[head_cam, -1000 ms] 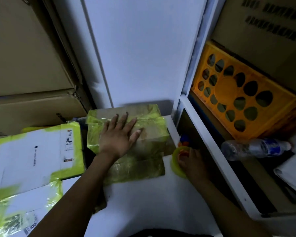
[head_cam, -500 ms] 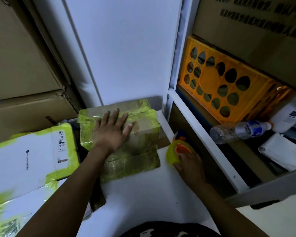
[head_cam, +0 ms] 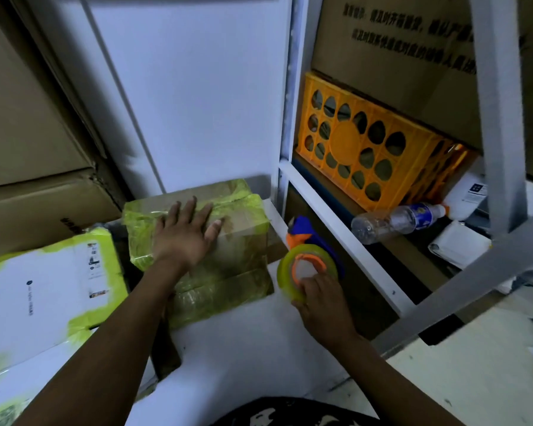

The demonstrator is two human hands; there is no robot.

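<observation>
A cardboard parcel (head_cam: 240, 229) wrapped in yellow-green tape sits on the white table (head_cam: 243, 342) against the back wall. My left hand (head_cam: 182, 238) lies flat on its top, fingers spread. To the right, my right hand (head_cam: 322, 298) grips a roll of yellow-green tape (head_cam: 285, 272) on an orange and blue dispenser (head_cam: 305, 238), just off the parcel's right side.
White parcels with yellow-green tape (head_cam: 43, 290) lie at the left, with large cartons (head_cam: 28, 149) behind them. A white metal shelf frame (head_cam: 336, 216) at the right holds an orange crate (head_cam: 366, 155), a lying plastic bottle (head_cam: 394, 221) and papers (head_cam: 459, 247).
My right hand has lifted the tape roll up from beside the table edge, so its face shows. My left hand has stayed flat on the parcel. The view has swung right.
</observation>
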